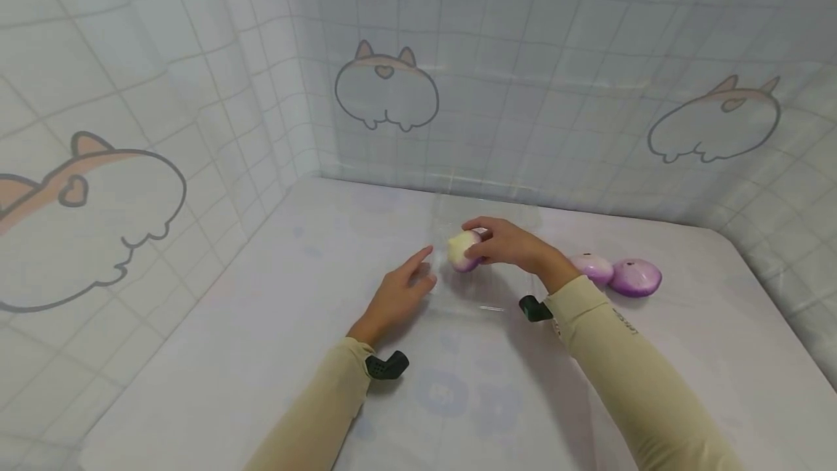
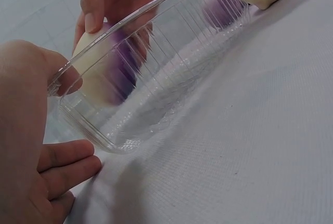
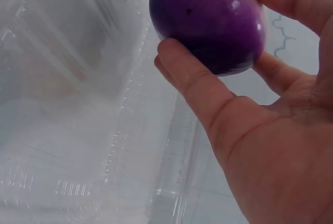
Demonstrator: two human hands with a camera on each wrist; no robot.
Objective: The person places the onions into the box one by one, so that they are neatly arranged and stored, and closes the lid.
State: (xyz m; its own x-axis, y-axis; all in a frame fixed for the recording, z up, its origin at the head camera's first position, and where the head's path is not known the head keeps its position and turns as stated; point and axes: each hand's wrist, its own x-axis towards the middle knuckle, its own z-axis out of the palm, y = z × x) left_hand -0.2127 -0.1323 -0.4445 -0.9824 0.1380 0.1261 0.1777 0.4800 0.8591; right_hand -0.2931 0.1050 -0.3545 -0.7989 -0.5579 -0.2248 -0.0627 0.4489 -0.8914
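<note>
My right hand (image 1: 513,244) holds a glossy, bulb-shaped vegetable (image 1: 461,250), purple at one end and cream at the pointed other. Its fingertips and thumb grip the sides, and a small dark spot marks the purple end (image 3: 208,23) in the right wrist view. The vegetable is over a clear plastic tray (image 1: 492,308) with ribbed walls (image 2: 174,36). At the tray's left end is my left hand (image 1: 397,295), thumb and index finger spread apart. In the left wrist view its thumb tip shows at the rim, with other fingers (image 2: 73,174) low beside the outer corner.
Two similar purple-and-pale vegetables, one nearer (image 1: 593,267) and one farther right (image 1: 636,278), lie side by side right of my right wrist. A white cloth covers the table (image 1: 275,355). Behind it hangs a checked curtain (image 1: 516,93) with cartoon animals.
</note>
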